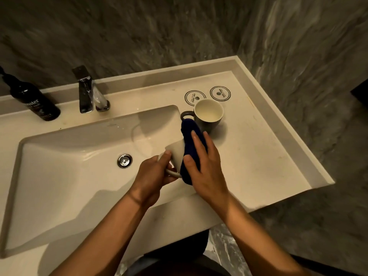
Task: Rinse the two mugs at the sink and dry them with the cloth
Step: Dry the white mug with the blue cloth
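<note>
White mug (176,151) tilted over the sink's (59,176) right edge — left hand (153,176) closed around its handle, right hand (205,166) pressing the blue cloth (191,134) flat-fingered against its wall. Glazed ceramic: rigid, probably wet-slick, chippable — handle grip safest. Grey mug (209,116) stands upright beside the sink's right rear corner.

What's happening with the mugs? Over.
Left hand holds white mug by handle. Right hand presses blue cloth on it. Grey mug waiting on counter. Nothing blocking.
</note>
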